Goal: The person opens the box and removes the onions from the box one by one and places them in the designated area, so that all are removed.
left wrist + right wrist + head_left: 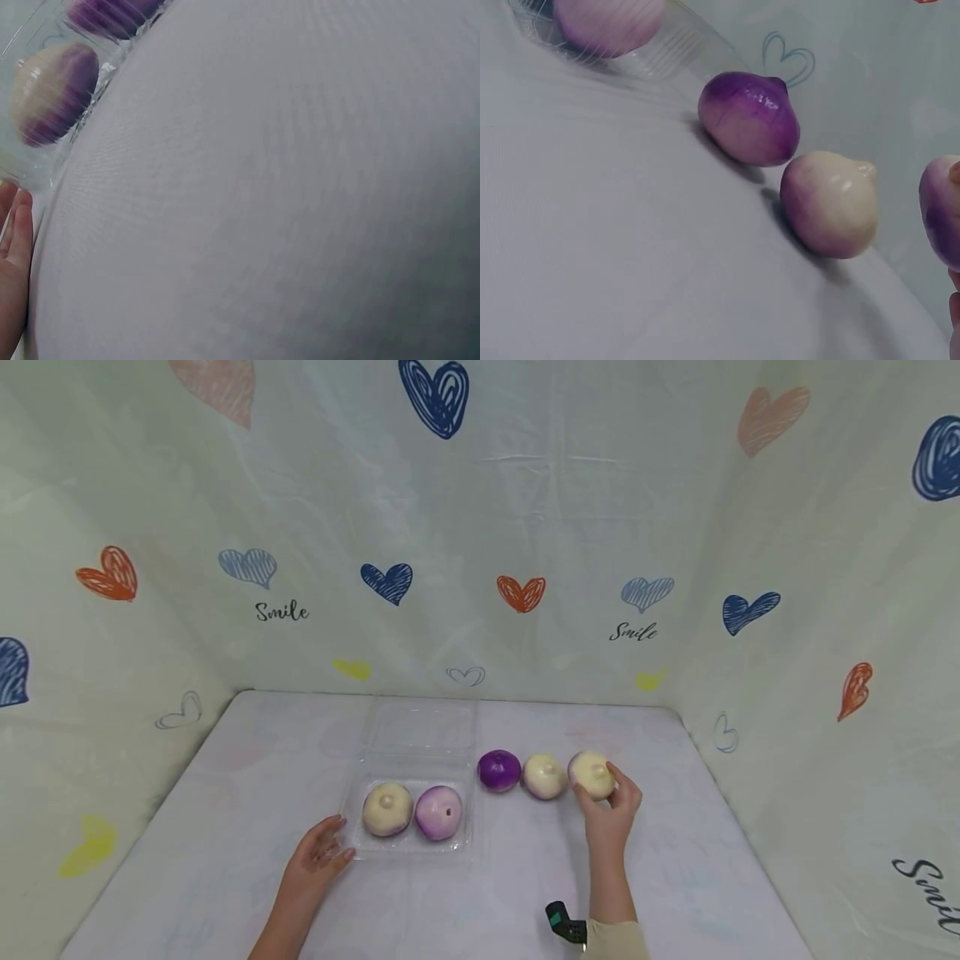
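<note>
A clear plastic clamshell box [412,853] lies with its lid raised at the back. Inside sit a pale onion [387,809] and a light purple onion [438,813]. At the box's left edge is my left hand [315,857], its fingertips against or very near the plastic, fingers fairly straight in the left wrist view. My right hand [613,806] pinches a whitish onion [591,774] between thumb and fingers; only part of this onion [941,210] shows in the right wrist view. To its left stand another whitish onion [544,777] and a deep purple onion [498,771].
A white table [495,910] carries everything. Its back edge meets a pale curtain [570,527] printed with hearts, which also hangs at both sides. A small black device [564,924] sits at my right wrist, beside a cream sleeve [617,941].
</note>
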`<state>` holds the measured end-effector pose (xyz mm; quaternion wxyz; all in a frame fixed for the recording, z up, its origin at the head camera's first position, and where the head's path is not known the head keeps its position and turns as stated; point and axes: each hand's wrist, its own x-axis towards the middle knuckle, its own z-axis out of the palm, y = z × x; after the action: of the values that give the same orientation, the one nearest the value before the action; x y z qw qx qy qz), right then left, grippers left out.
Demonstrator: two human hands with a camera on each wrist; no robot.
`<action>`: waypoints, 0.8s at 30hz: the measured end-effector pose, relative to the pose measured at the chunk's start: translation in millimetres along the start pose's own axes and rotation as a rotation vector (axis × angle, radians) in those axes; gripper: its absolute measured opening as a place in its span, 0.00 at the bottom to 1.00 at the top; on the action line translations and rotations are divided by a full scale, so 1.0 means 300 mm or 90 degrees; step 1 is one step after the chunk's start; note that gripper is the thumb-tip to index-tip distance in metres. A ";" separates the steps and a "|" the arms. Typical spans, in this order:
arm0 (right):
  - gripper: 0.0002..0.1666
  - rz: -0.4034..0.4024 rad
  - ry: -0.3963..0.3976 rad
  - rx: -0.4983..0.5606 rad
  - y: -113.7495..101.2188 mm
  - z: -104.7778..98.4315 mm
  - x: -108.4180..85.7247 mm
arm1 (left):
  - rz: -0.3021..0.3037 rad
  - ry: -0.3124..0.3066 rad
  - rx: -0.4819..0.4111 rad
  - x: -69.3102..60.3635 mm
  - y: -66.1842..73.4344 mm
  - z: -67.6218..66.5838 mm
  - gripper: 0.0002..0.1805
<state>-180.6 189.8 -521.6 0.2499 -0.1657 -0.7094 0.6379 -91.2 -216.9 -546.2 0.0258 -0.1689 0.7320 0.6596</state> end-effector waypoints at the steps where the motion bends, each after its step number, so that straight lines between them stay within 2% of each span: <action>1: 0.37 0.000 0.012 0.005 0.006 0.002 0.002 | 0.000 -0.001 -0.003 0.001 0.000 0.000 0.40; 4: 0.37 0.011 0.038 0.014 0.028 0.005 0.013 | 0.000 -0.005 -0.007 0.000 0.002 0.001 0.39; 8: 0.37 0.035 0.043 0.020 0.054 0.005 0.031 | 0.004 -0.004 -0.004 -0.001 0.003 0.001 0.39; 16: 0.41 0.110 0.011 0.061 0.071 0.007 0.056 | 0.014 -0.011 0.001 0.000 0.003 -0.005 0.39; 24: 0.43 0.145 -0.001 0.056 0.092 0.010 0.061 | 0.028 -0.005 0.000 0.000 0.001 -0.003 0.38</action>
<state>-199.6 201.2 -546.5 0.1822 -0.2334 -0.6575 0.6928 -91.2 -217.7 -545.9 0.0145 -0.1502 0.7351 0.6609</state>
